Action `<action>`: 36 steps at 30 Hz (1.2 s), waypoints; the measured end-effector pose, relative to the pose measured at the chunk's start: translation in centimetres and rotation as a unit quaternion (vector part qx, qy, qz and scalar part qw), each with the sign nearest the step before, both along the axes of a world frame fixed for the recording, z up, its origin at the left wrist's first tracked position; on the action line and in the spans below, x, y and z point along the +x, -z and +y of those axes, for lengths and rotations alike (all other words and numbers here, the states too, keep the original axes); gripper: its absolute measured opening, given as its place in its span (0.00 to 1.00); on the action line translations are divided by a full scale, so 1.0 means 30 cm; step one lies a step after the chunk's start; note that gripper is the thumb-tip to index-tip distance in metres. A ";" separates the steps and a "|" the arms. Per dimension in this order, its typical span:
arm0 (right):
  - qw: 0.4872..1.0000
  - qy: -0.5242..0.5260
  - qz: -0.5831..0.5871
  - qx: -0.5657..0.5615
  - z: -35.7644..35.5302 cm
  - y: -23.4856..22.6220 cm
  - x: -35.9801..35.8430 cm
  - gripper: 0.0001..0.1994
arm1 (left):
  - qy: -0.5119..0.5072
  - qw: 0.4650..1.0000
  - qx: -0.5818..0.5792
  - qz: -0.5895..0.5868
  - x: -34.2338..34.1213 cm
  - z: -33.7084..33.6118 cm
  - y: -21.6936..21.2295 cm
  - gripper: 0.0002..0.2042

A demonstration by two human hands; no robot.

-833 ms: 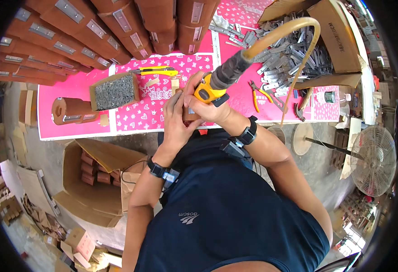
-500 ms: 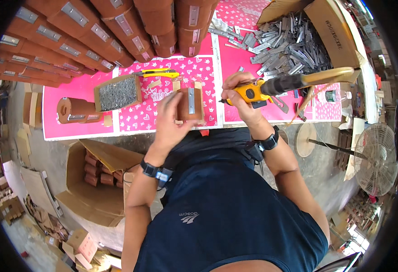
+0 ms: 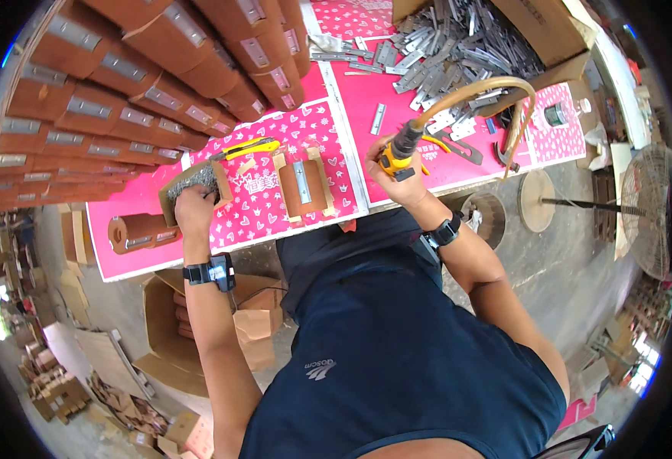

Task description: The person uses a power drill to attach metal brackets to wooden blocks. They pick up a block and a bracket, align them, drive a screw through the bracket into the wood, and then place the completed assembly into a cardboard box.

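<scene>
At the near edge of the pink heart-patterned worktop [image 3: 252, 218], two hands work well apart.

Nearest, the left hand [image 3: 192, 208] reaches into a shallow brown cardboard tray of small grey screws [image 3: 190, 183], fingers curled down among them; whether it has pinched any I cannot tell. The right hand [image 3: 398, 170] is closed round a yellow-and-black air screwdriver [image 3: 398, 151], its tan hose [image 3: 477, 90] arching up and away to the right. Between them, closer to the right hand, lies a brown wooden block with a silver metal plate [image 3: 303, 183], its long axis running away from the person. Just beyond the tray rests a yellow-handled cutter [image 3: 248, 148]. Farther off, stacked brown blocks with metal plates [image 3: 137, 69] fill the left, and a heap of loose grey metal plates [image 3: 458, 38] spills from a cardboard box on the right.
</scene>
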State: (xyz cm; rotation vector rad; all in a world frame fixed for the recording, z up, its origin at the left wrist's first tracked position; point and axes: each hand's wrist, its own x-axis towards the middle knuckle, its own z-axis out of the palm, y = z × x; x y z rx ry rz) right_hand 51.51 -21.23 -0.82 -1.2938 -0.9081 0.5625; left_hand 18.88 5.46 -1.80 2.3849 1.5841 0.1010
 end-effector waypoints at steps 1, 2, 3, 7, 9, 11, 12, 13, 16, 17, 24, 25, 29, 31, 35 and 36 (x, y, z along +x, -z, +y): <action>1.000 0.001 0.000 -0.001 0.002 -0.001 -0.001 0.09 | 0.003 1.000 -0.004 0.005 -0.009 0.010 0.001 0.10; 1.000 0.002 0.000 -0.002 0.001 -0.002 -0.001 0.09 | 0.005 1.000 -0.008 0.010 -0.018 0.015 0.005 0.09; 1.000 0.009 0.003 -0.002 -0.004 0.002 0.005 0.09 | -0.007 1.000 -0.022 0.001 -0.001 0.007 -0.014 0.08; 1.000 -0.001 0.010 -0.010 -0.019 0.010 0.013 0.12 | -0.008 0.999 0.001 -0.035 -0.003 -0.013 -0.004 0.09; 1.000 0.004 0.019 -0.009 -0.022 0.016 0.016 0.13 | -0.028 0.998 0.023 -0.051 -0.014 -0.026 -0.004 0.09; 1.000 0.001 -0.023 -0.018 -0.022 0.030 0.025 0.13 | -0.032 0.996 0.051 -0.072 -0.042 -0.018 0.018 0.10; 1.000 0.002 -0.022 -0.019 -0.024 0.032 0.025 0.13 | -0.032 0.992 0.076 -0.094 -0.032 -0.023 0.009 0.10; 1.000 0.004 -0.021 -0.015 -0.027 0.031 0.025 0.13 | -0.031 0.992 0.075 -0.093 -0.024 -0.030 -0.001 0.10; 1.000 0.003 -0.011 -0.011 -0.026 0.026 0.020 0.13 | -0.079 0.980 0.112 -0.142 -0.026 -0.044 -0.021 0.10; 1.000 0.002 -0.003 -0.010 -0.025 0.023 0.017 0.13 | -0.104 0.965 0.077 -0.227 -0.043 -0.034 -0.003 0.09; 1.000 -0.011 -0.024 -0.005 -0.019 0.018 0.016 0.12 | -0.194 0.686 -0.270 -0.647 -0.073 -0.071 0.017 0.09; 1.000 -0.012 0.002 0.000 -0.014 0.016 0.018 0.12 | -0.197 0.684 -0.267 -0.649 -0.053 -0.101 0.001 0.09; 0.998 -0.026 0.064 0.001 0.017 -0.016 0.034 0.11 | -0.149 0.688 -0.310 -0.639 0.045 -0.250 -0.034 0.09; 0.985 -0.011 0.168 0.024 0.037 -0.108 0.015 0.07 | -0.122 0.696 -0.348 -0.617 0.113 -0.328 -0.078 0.10; 0.958 -0.051 0.264 0.101 0.096 -0.278 -0.034 0.10 | -0.044 0.710 -0.436 -0.552 0.205 -0.469 -0.119 0.13; 0.951 -0.072 0.278 0.117 0.111 -0.304 -0.045 0.10 | -0.016 0.711 -0.454 -0.537 0.220 -0.493 -0.113 0.14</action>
